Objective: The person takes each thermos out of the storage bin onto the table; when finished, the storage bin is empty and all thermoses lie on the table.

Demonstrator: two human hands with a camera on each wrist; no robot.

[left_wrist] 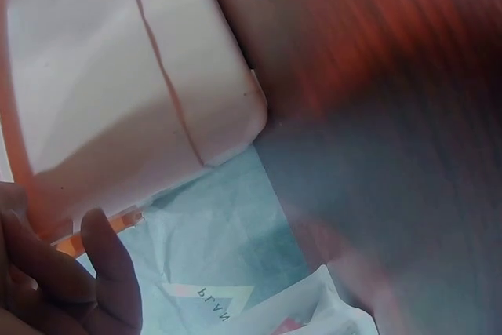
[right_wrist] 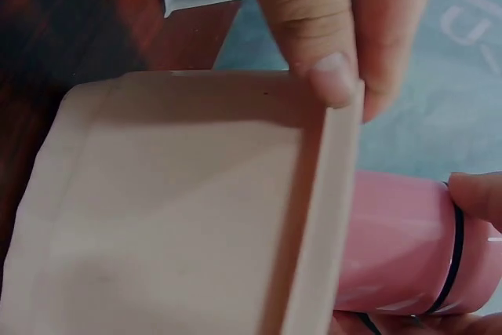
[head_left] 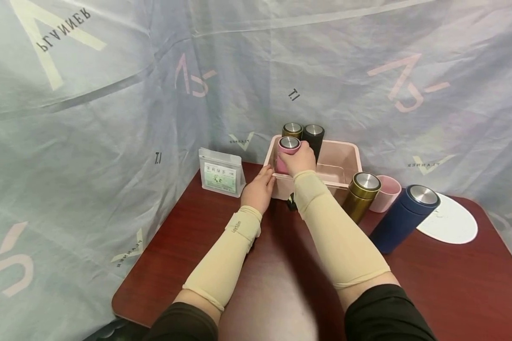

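Two cream arm sleeves [head_left: 219, 255] reach over the worktop [head_left: 187, 237]. To their right stands a navy flask [head_left: 403, 220], with a white oval board [head_left: 454, 222] lying beside it near the far right corner. Next comes a gold flask [head_left: 360, 201], close to the front right corner of the pink bin [head_left: 282, 188], a pink cup [head_left: 388, 195] just behind. By the far left corner stands a labelled pouch [head_left: 221, 173]. The left hand [head_left: 257, 192] pinches the bin's rim at its front left corner. Curled fingers of the right hand [head_left: 302, 158] grip the upper part of a pink flask [head_left: 283, 151], upright inside that corner; its base is hidden. Behind it, at the bin's rear left, stand a bronze flask [head_left: 292, 130] and a black flask [head_left: 315, 136]. Printed cloth [head_left: 367, 71] hangs past the far edge.
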